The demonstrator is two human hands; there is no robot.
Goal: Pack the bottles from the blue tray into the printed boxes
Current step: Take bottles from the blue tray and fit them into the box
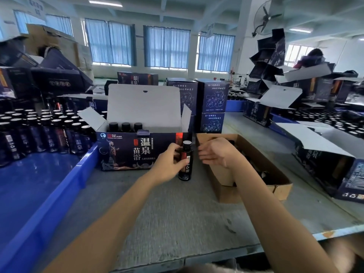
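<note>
one gripped bottle (185, 162), three boxed bottles (126, 127)

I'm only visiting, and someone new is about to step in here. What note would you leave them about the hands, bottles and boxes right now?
Left hand: grips one dark bottle, upright, in front of the open printed box, near its right corner.
Right hand: open, holding nothing, over the brown cardboard box.
Blue tray: on the left, with many tray bottles standing at its far end.
Done: three bottle caps show inside the open printed box.
Left: put in the held bottle, then keep filling from the tray. The lid is up.
</note>
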